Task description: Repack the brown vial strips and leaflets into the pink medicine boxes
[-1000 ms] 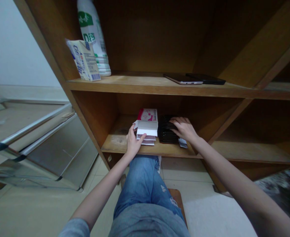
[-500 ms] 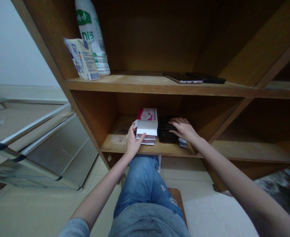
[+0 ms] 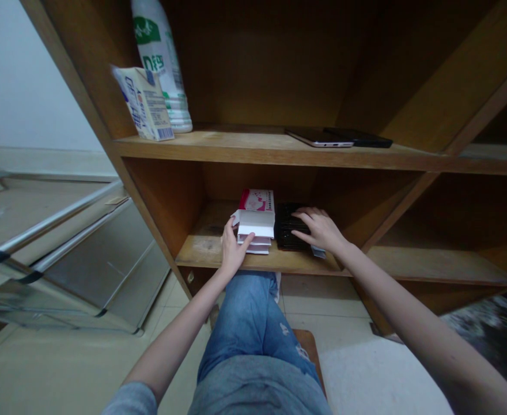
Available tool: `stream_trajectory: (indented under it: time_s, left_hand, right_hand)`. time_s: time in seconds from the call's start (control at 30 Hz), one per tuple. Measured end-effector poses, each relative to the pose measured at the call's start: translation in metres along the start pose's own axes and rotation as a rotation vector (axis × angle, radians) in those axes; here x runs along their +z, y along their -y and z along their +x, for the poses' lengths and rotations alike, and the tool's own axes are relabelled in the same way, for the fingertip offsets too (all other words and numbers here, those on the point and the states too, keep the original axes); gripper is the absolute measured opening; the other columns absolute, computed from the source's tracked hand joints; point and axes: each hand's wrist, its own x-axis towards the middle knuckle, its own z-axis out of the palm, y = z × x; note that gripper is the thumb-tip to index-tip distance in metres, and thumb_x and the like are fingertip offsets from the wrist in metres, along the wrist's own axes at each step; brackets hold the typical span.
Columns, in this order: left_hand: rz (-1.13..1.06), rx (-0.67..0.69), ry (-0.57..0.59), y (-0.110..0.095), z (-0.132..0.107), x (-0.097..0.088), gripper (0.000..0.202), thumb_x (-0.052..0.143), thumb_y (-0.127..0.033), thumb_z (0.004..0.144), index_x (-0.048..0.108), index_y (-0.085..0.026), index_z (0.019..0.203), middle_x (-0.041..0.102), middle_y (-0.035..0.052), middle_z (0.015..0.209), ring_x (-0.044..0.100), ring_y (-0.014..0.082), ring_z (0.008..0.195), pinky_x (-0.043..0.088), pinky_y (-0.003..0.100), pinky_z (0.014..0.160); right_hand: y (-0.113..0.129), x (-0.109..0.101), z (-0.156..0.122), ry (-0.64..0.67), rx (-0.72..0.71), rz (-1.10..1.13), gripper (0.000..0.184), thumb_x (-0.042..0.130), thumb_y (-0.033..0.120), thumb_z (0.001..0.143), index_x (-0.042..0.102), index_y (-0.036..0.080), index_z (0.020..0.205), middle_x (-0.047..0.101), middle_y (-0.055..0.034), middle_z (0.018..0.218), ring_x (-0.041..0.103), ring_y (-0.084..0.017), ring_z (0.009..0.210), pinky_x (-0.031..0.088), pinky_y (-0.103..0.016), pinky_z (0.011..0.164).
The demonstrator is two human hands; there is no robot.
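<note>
On the lower shelf stands a pink-and-white cardboard box (image 3: pixel 257 200) with its white end flap open toward me. My left hand (image 3: pixel 234 249) grips the near end of this box, thumb on the right side of the flap and fingers at the left. Beside the box lies a pile of glossy black packets (image 3: pixel 287 233). My right hand (image 3: pixel 320 229) is over the right part of the pile, thumb and fingers apart and touching the packets. Under that hand a small pale folded paper (image 3: pixel 318 252) sticks out at the shelf edge.
A wooden shelf board (image 3: pixel 236 147) runs above my hands. It carries a drink carton (image 3: pixel 145 106), a white bottle (image 3: pixel 171 75), a phone (image 3: pixel 318 137) and a dark flat item (image 3: pixel 363 138). To the left stands a metal-framed rack (image 3: pixel 84 259).
My right thumb has spread away from the fingers and reaches farther left across the black packets. My left hand and the box stay in place.
</note>
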Motion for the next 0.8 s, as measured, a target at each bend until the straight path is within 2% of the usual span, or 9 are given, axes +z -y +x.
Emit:
stream_trajectory:
  time_s: [0.1,0.2,0.3,0.4,0.5,0.6,0.8]
  left_hand:
    - [-0.011,0.003,-0.014,0.001,-0.001,0.002,0.072,0.063,-0.044,0.076,0.029,-0.018,0.134,0.050,0.0169,0.127,0.056,0.0259,0.109,0.041,0.043,0.095]
    - [-0.012,0.003,-0.026,0.001,-0.002,0.004,0.072,0.064,-0.043,0.075,0.030,-0.019,0.133,0.050,0.0164,0.128,0.056,0.0254,0.107,0.042,0.042,0.094]
    - [-0.010,0.026,-0.024,0.001,-0.002,0.004,0.069,0.064,-0.038,0.075,0.031,-0.019,0.133,0.048,0.0161,0.130,0.056,0.0251,0.106,0.042,0.042,0.094]
    - [-0.001,0.039,-0.020,-0.001,-0.003,0.004,0.063,0.059,-0.028,0.078,0.030,-0.018,0.133,0.047,0.0167,0.131,0.056,0.0245,0.106,0.042,0.043,0.095]
    - [0.022,0.049,-0.019,-0.002,-0.003,0.003,0.062,0.057,-0.021,0.077,0.030,-0.017,0.133,0.047,0.0169,0.131,0.053,0.0256,0.111,0.040,0.044,0.097]
    - [0.033,0.053,-0.015,-0.002,-0.003,0.004,0.067,0.061,-0.022,0.074,0.030,-0.017,0.134,0.047,0.0167,0.130,0.051,0.0267,0.114,0.039,0.044,0.097]
    - [0.018,0.042,-0.032,0.003,-0.002,0.007,0.067,0.061,-0.023,0.074,0.030,-0.018,0.134,0.046,0.0168,0.131,0.052,0.0276,0.114,0.040,0.045,0.096]
  right_hand:
    - [0.024,-0.005,0.011,-0.066,0.020,0.070,0.031,0.044,0.036,0.091,0.056,0.015,0.111,0.061,-0.0129,0.107,0.054,-0.024,0.096,0.041,-0.035,0.081]
    - [0.059,-0.007,0.026,-0.042,-0.029,0.168,0.029,0.039,0.032,0.093,0.060,0.015,0.103,0.061,-0.0125,0.106,0.053,-0.023,0.097,0.040,-0.034,0.081]
    - [0.090,-0.002,0.047,0.071,-0.006,0.235,0.030,0.039,0.029,0.093,0.059,0.014,0.108,0.060,-0.0132,0.113,0.052,-0.023,0.103,0.040,-0.035,0.088]
    - [0.109,0.009,0.068,0.211,0.123,0.260,0.033,0.037,0.027,0.092,0.056,0.011,0.115,0.059,-0.0138,0.118,0.054,-0.022,0.106,0.039,-0.033,0.092]
    - [0.114,0.020,0.087,0.292,0.237,0.251,0.035,0.036,0.027,0.092,0.053,0.010,0.117,0.061,-0.0145,0.115,0.056,-0.023,0.106,0.040,-0.032,0.089]
    - [0.111,0.028,0.101,0.335,0.312,0.213,0.034,0.034,0.028,0.092,0.057,0.010,0.110,0.061,-0.0165,0.116,0.055,-0.025,0.108,0.041,-0.032,0.087]
    - [0.109,0.030,0.109,0.399,0.348,0.184,0.034,0.038,0.032,0.090,0.060,0.011,0.106,0.065,-0.0167,0.107,0.061,-0.025,0.098,0.044,-0.032,0.082]
